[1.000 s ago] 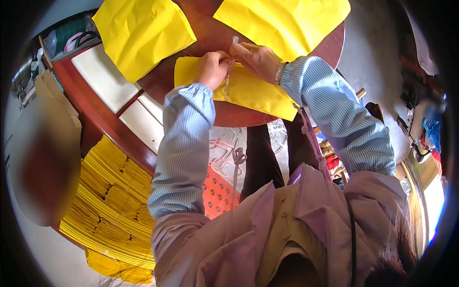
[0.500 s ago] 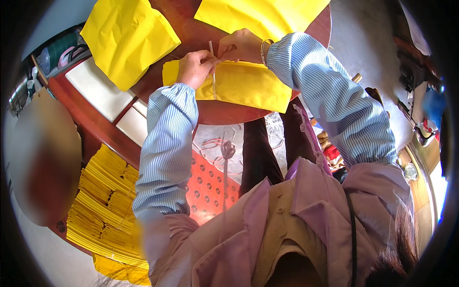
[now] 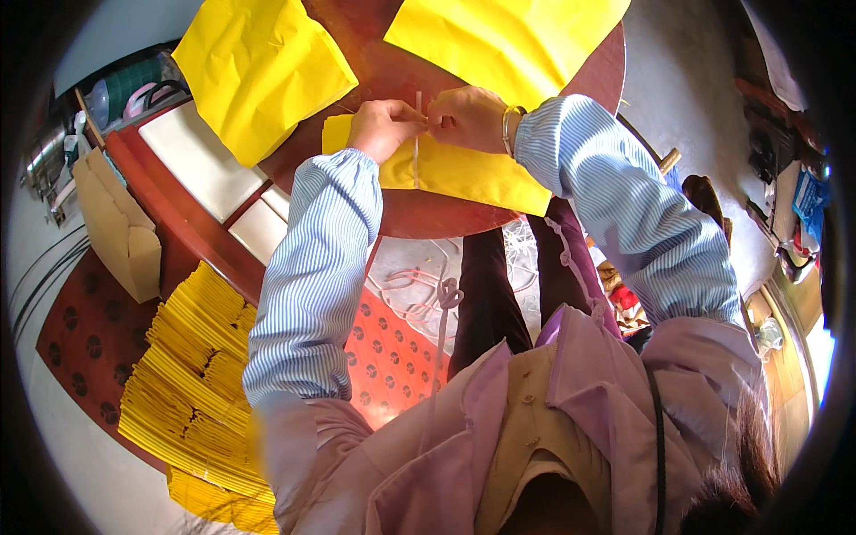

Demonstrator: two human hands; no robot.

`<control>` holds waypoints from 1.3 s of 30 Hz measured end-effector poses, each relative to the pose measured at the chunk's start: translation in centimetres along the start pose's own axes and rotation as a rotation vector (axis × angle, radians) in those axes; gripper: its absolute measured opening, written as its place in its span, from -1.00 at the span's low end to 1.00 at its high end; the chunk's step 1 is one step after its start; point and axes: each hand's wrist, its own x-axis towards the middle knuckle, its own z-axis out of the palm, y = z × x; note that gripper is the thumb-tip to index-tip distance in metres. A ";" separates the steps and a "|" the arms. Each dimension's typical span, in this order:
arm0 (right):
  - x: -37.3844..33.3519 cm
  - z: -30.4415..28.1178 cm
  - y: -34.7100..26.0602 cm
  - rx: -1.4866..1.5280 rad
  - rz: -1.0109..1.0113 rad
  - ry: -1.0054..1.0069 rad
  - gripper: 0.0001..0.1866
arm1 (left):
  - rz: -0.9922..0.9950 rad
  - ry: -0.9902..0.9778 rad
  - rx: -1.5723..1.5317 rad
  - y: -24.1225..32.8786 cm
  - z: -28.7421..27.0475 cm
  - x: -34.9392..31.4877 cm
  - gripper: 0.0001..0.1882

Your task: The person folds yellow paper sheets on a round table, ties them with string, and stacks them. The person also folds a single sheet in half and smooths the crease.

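Observation:
A folded yellow bundle (image 3: pixel 486 175) that looks like cloth or soft sheet lies on the round red-brown table (image 3: pixel 428 218) in front of me. A thin white strip (image 3: pixel 416 163) crosses the bundle's upper face, one end standing up past its far edge. My left hand (image 3: pixel 385 129) pinches the strip at that far edge, thumb and forefinger together. Close beside it, my right hand (image 3: pixel 470 119) has its fingers curled in a pinch at the same strip; the exact grip is partly hidden. The hands almost touch.
Two yellow sheets, one at left (image 3: pixel 263 80) and one at right (image 3: pixel 513 45), lie farther back on the table. Stacked yellow bundles (image 3: pixel 192 374) stand at lower left, near a cardboard box (image 3: pixel 116 227). White tangled strips (image 3: pixel 415 281) lie below the table.
The view has shifted, so table and hands appear slightly right and lower. My right hand's fingers have curled in closer to the strip. A blurred shape at left is gone, showing the cardboard box.

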 end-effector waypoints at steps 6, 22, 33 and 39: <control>-0.5 0.6 -0.4 -0.030 -0.038 0.062 -0.89 | -0.011 0.092 0.257 1.3 0.5 -0.9 -0.78; 2.5 1.0 1.1 0.514 -0.030 0.107 -0.90 | 0.411 0.265 0.378 1.6 1.0 -2.0 -0.81; 5.4 0.1 3.4 0.512 -0.029 -0.223 -0.75 | 0.763 0.477 0.491 -1.0 1.2 -1.9 -0.83; 6.1 -1.0 2.7 0.326 -0.073 -0.279 -0.77 | 0.796 0.500 0.502 -1.4 1.0 -1.8 -0.82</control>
